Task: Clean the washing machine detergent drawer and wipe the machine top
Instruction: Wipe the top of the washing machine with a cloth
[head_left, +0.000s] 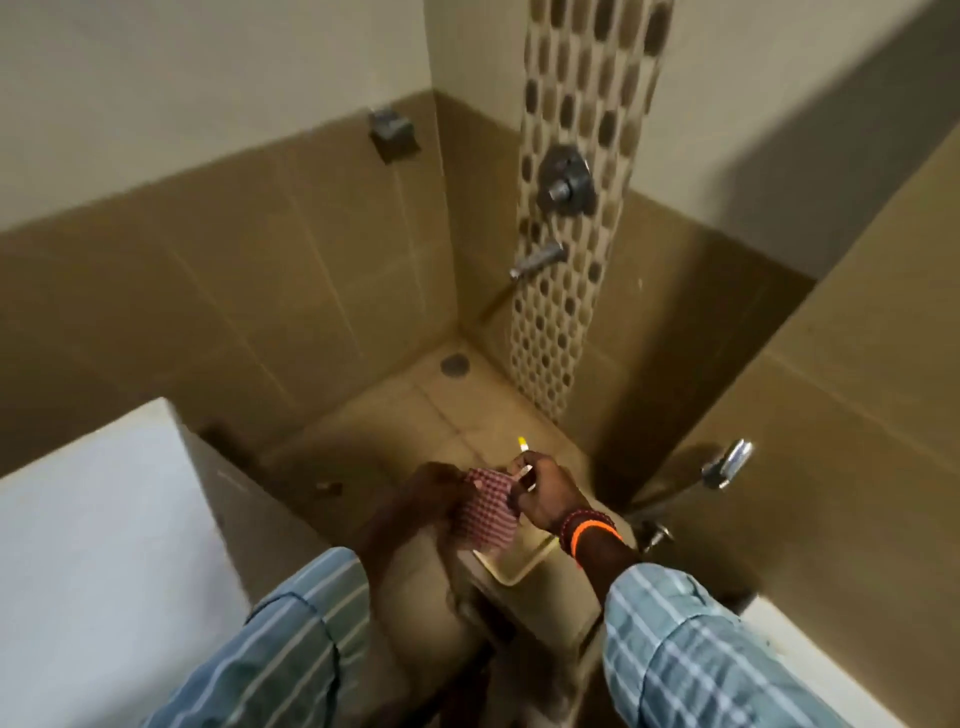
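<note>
Both hands are held together over a beige drawer (519, 564), near the middle of the view. A red checked cloth (485, 512) is gripped by the left hand (431, 493), whose fingers are dark and mostly hidden behind it. A thin white and yellow brush (524, 462) is pinched by the right hand (545, 493); its bristle end cannot be made out. Only one corner of the drawer shows, the rest being covered by cloth and striped sleeves (701, 649). Far off, a tap (537, 260) is blurred.
</note>
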